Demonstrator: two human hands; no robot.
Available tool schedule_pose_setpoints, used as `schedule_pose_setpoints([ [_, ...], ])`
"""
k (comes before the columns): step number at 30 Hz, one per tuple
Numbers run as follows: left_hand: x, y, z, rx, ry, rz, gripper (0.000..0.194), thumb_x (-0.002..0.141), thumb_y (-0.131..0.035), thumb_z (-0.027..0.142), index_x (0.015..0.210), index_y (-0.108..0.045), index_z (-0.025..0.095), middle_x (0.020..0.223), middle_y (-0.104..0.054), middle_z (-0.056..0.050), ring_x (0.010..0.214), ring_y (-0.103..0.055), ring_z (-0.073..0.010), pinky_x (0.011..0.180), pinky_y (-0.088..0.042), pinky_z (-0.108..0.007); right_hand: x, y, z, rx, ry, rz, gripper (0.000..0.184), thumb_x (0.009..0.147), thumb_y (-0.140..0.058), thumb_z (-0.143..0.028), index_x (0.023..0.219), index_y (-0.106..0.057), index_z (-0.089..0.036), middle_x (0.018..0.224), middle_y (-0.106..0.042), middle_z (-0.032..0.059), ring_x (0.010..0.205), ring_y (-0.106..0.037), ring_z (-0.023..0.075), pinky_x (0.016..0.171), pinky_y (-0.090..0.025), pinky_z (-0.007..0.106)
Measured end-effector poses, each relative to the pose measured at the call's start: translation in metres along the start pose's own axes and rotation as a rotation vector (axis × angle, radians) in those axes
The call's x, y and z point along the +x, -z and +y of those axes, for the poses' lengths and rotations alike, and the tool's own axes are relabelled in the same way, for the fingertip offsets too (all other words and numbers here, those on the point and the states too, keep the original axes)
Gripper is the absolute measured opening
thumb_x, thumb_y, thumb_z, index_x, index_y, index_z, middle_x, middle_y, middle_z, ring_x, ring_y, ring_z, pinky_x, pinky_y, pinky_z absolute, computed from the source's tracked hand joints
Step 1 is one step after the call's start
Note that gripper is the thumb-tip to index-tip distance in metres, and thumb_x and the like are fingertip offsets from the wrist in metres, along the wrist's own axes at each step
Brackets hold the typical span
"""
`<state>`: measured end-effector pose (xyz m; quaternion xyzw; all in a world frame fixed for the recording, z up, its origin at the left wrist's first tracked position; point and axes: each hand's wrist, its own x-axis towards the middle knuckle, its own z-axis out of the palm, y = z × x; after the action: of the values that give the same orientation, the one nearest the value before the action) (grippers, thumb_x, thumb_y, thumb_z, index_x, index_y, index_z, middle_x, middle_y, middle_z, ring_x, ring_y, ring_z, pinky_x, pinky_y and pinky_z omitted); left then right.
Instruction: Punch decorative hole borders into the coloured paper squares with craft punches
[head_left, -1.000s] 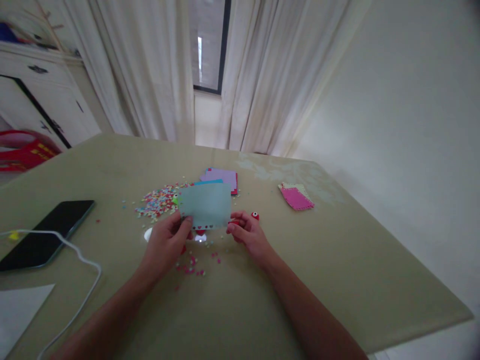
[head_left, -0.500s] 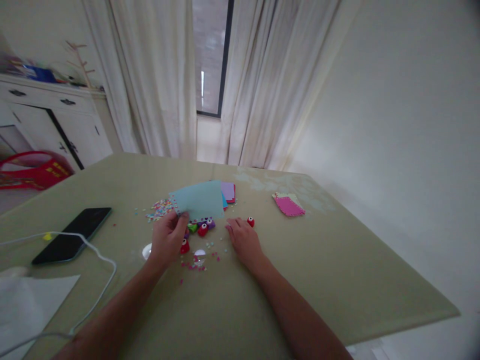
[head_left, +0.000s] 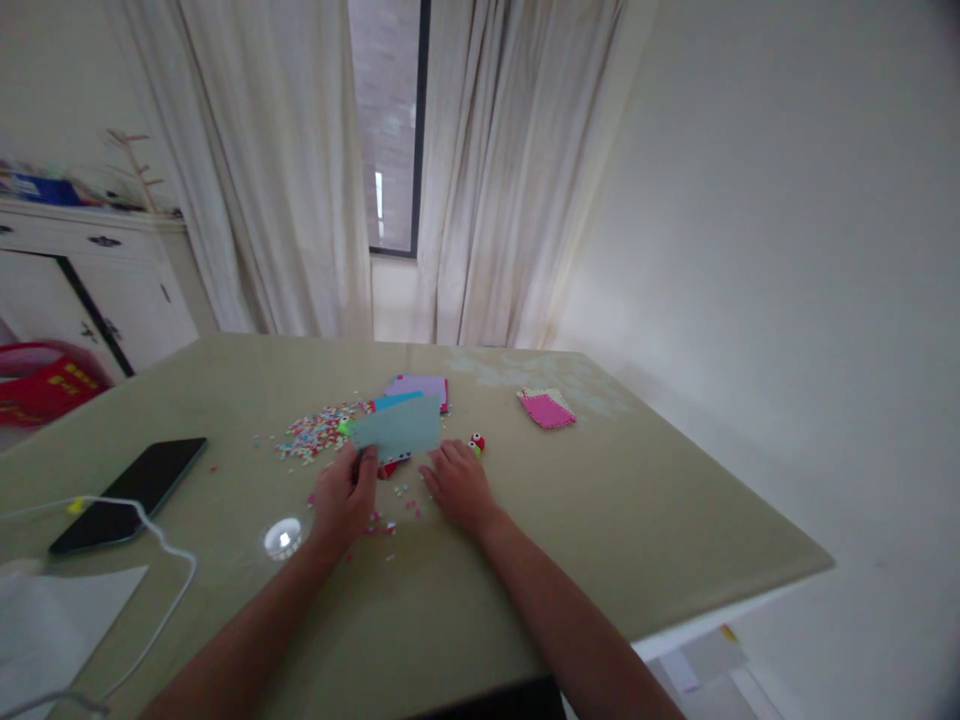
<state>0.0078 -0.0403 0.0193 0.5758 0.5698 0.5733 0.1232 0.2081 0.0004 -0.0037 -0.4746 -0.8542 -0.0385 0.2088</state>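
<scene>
My left hand (head_left: 343, 497) pinches the lower left corner of a light blue paper card (head_left: 397, 428) with small holes along its bottom edge, holding it just above the table. My right hand (head_left: 456, 482) rests on the table beside the card's right edge, fingers curled loosely, with nothing visible in it. A small red punch (head_left: 476, 443) stands just beyond my right fingers. Another red punch (head_left: 385, 469) peeks out under the card. Bright paper confetti (head_left: 319, 432) lies scattered to the left of the card.
A stack of purple and blue cards (head_left: 418, 388) lies behind the held card, and pink cards (head_left: 547, 409) sit farther right. A black phone (head_left: 129, 493) with a white cable (head_left: 161, 575) lies at left, white paper (head_left: 52, 625) at the near left corner. The olive table (head_left: 675, 520) ends at right.
My right hand let go of the card's right edge and came down onto the table. My left hand lowered the card toward the table. The view shifted.
</scene>
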Motion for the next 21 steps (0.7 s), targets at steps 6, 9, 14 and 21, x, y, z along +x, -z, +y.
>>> schedule_pose_setpoints([
  [6,0.002,0.003,-0.005,-0.009,-0.007,0.025,0.038,0.095,-0.05,0.049,0.066,-0.058,0.025,0.047,-0.055,0.005,0.041,-0.051,-0.0164,0.046,-0.038,-0.027,0.004,-0.007,-0.017,0.049,0.192,-0.005,0.04,0.106,-0.061,-0.039,0.145,-0.059,-0.027,0.138,-0.068,0.0098,0.126,-0.06,0.0276,0.111,-0.045,0.045],
  [9,0.004,0.004,-0.008,0.001,-0.008,0.063,0.039,0.094,-0.051,0.049,0.065,-0.057,0.026,0.048,-0.056,0.004,0.043,-0.054,-0.0169,0.046,-0.038,-0.027,0.007,-0.013,-0.025,0.076,0.203,-0.015,0.047,0.106,-0.061,-0.045,0.15,-0.054,-0.03,0.149,-0.062,0.0086,0.134,-0.056,0.0281,0.116,-0.04,0.046],
  [14,0.004,0.003,-0.011,0.022,-0.024,0.064,0.038,0.093,-0.052,0.049,0.064,-0.057,0.026,0.048,-0.057,0.004,0.042,-0.053,-0.0163,0.047,-0.039,-0.028,0.007,-0.014,-0.025,0.143,0.19,-0.045,0.046,0.103,-0.067,-0.039,0.146,-0.056,-0.028,0.145,-0.065,0.0075,0.132,-0.057,0.0261,0.114,-0.043,0.042],
  [21,0.003,0.003,-0.016,0.042,-0.026,0.061,0.039,0.094,-0.05,0.049,0.063,-0.057,0.026,0.047,-0.056,0.004,0.044,-0.055,-0.0174,0.048,-0.04,-0.028,0.004,-0.018,-0.022,0.112,0.144,0.016,0.028,0.103,-0.067,-0.026,0.131,-0.066,-0.023,0.129,-0.07,0.0084,0.119,-0.059,0.026,0.107,-0.046,0.04],
])
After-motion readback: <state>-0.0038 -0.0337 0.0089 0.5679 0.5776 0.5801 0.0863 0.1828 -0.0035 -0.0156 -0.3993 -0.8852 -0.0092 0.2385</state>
